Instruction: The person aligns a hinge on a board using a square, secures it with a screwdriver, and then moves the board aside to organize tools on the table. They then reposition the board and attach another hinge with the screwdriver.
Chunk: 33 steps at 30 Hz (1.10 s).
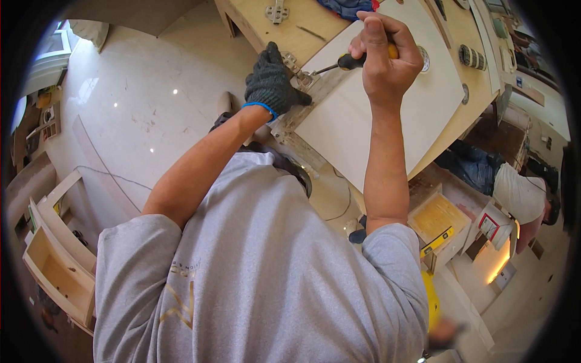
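My right hand [390,57] is bare and closed round the black-and-yellow handle of a screwdriver [351,62]. The screwdriver's shaft points left, its tip at a metal cabinet hinge [304,78] on the edge of a white board [387,115]. My left hand [271,81], in a dark knitted glove with a blue cuff, grips around that hinge at the board's edge, thumb towards the board. Its fingertips are partly hidden. Another metal hinge [277,12] lies on the wooden worktop [296,39] beyond, near a thin pencil-like stick [311,32].
A roll of tape [424,59] and a dark striped cylinder [472,57] are at the right. Blue cloth [348,7] lies at the back. Another person [517,190] is at lower right, near a yellow level [437,241] on a wooden box. An open drawer [60,275] stands at left.
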Each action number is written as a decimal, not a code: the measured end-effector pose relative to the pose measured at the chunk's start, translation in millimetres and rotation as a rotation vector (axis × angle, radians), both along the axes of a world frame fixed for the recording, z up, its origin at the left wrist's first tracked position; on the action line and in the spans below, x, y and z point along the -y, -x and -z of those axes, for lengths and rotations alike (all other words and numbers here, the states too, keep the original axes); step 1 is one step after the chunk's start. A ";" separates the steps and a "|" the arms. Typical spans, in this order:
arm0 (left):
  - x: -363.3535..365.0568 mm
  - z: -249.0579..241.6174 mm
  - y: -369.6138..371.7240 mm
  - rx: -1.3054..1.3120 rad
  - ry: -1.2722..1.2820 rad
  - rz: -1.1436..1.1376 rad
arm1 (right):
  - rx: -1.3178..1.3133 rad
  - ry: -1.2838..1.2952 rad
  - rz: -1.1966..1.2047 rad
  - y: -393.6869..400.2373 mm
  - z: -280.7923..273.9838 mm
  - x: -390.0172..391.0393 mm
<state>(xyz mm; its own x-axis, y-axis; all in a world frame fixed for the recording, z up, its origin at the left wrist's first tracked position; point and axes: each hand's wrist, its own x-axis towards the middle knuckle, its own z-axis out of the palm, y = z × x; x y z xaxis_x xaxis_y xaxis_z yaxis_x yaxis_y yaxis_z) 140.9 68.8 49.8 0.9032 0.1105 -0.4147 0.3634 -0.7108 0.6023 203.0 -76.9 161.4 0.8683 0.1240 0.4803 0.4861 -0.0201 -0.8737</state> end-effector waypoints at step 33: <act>1.8 -3.7 1.0 0.018 -0.065 0.021 | 0.115 1.126 -0.129 42.5 -52.7 27.8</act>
